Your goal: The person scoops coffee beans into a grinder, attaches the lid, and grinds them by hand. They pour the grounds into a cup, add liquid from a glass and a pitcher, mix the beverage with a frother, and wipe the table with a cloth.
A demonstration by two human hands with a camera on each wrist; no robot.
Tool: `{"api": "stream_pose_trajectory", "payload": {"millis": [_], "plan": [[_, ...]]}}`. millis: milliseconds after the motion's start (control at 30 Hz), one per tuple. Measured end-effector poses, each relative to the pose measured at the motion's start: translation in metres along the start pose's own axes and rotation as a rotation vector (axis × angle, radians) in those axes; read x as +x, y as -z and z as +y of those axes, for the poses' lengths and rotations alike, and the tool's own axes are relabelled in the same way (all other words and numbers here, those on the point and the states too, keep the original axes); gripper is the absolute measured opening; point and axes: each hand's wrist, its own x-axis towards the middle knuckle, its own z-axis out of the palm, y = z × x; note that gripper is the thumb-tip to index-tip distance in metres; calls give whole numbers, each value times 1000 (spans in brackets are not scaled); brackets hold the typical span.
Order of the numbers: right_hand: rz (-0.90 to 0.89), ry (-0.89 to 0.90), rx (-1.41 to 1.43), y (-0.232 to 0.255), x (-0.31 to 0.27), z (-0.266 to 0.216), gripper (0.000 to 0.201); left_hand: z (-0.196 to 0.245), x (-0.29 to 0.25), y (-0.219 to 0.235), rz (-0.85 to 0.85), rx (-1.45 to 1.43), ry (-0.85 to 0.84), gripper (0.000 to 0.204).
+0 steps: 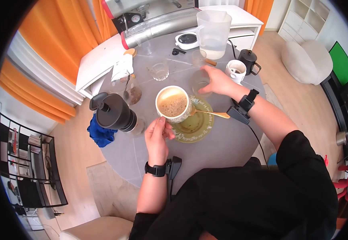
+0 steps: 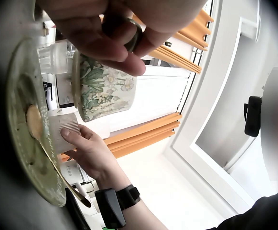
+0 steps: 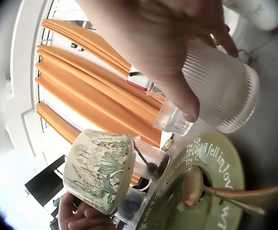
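My left hand (image 1: 157,138) grips the handle of a flowered cup (image 2: 105,88) of frothy coffee (image 1: 173,105), held above a green saucer (image 1: 190,134). In the right wrist view the cup (image 3: 100,170) is tilted and off the saucer (image 3: 225,158). A gold spoon (image 1: 218,114) lies across the saucer. My right hand (image 1: 220,82) has its thumb and fingers round a ribbed glass (image 3: 220,86), which stands at the saucer's far side. The glass (image 2: 65,132) also shows in the left wrist view.
Left of the saucer stand a black grinder (image 1: 116,114) and a glass with a spoon (image 1: 134,95). Beyond are a short glass (image 1: 158,72), a scale (image 1: 186,40) and a large pitcher (image 1: 213,36). A white mug (image 1: 235,71) and black pot (image 1: 247,60) stand at the right.
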Motion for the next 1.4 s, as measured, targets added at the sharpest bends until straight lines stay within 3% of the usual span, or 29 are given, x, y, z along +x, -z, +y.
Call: {"api": "stream_pose_trajectory", "payload": {"millis": [100,167,200,367,467,600,667,867,1067,1167,1400], "plan": [[-11,-46,83,15,-11,-9,84,-2,1,3,-19,-22,-23,26],[229,57,73,25,-25,-16,80,-3,3,4,-27,-23,-27,26],[224,49,74,36,-37,-22,80,-4,2,4,-39,-22,-33,26],[81,90,81,87,-120,-75,81,-4,1,2,-21,-7,-22,26],[-15,198,51,73,-165,-70,82,-5,1,4,-26,5,-36,26],[-131,150,33,44,-197,-65,81,-6,2,4,-32,7,-55,27],[-153,41,18,32,-200,-62,80,-6,2,3,-26,9,-50,27],[63,79,51,6,-184,-47,75,-6,3,2,8,-22,-46,26],[15,0,115,4,-164,-46,79,-6,4,4,6,-18,-58,25],[82,42,104,-3,-158,-44,74,-1,1,2,0,-14,-63,25],[36,30,138,-12,-140,-49,80,0,-1,1,-14,9,-88,27]]}}
